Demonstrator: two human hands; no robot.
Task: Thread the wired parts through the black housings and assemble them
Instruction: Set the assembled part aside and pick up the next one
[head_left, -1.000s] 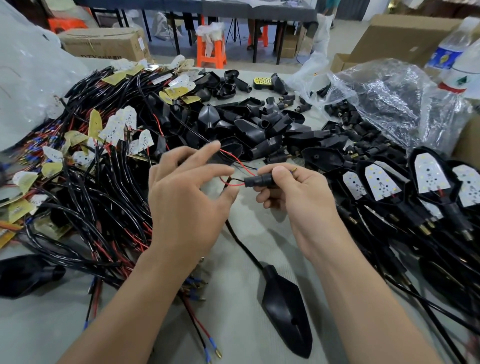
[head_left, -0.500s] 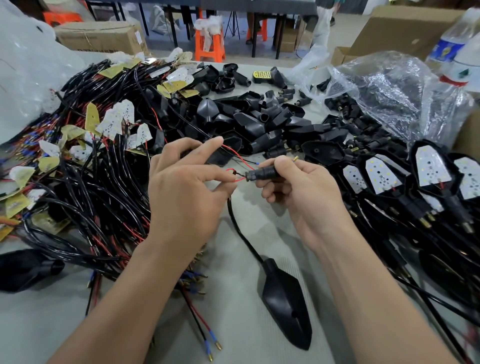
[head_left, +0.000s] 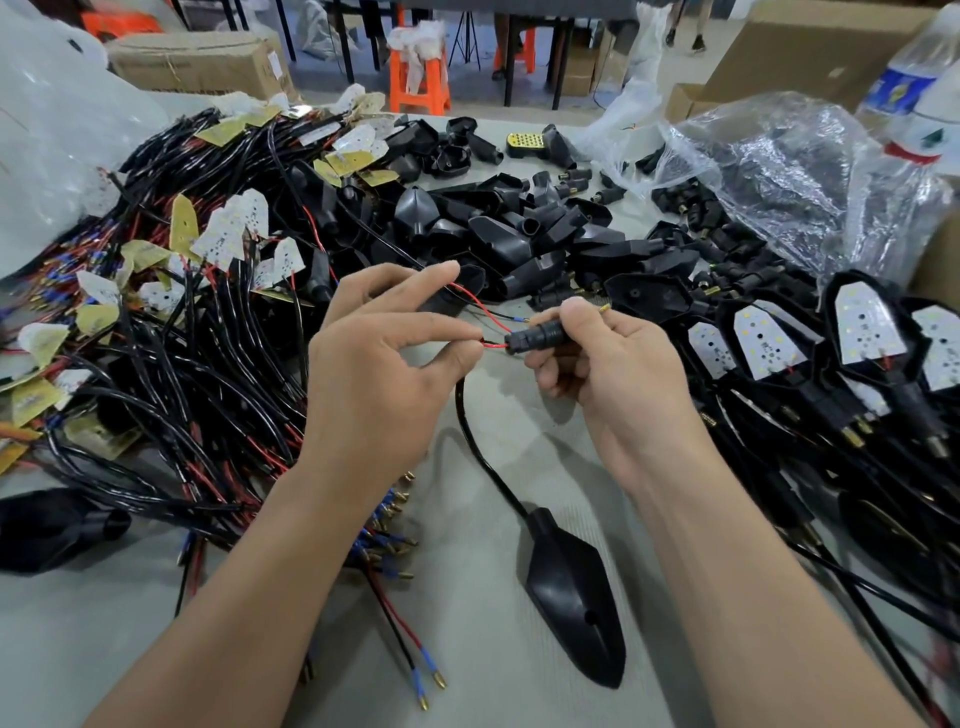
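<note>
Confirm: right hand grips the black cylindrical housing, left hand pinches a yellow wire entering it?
Not quite: the head view shows a red wire, not a yellow one. The right hand grips the black cylindrical housing, and the left hand pinches that wire entering it.

Sleeve housing (head_left: 535, 335): matt black. Wires (head_left: 480, 307) into it: red and black, blue-collared tip. Shell (head_left: 571, 592) at 6 o'clock: glossy black. LED boards (head_left: 865, 325) at 3 o'clock: white, dotted. Harness pile (head_left: 208, 374) at 9 o'clock: black/red, yellow-white tabs. Stool (head_left: 418, 85) at 12 o'clock: orange. Table (head_left: 93, 649): grey
</note>
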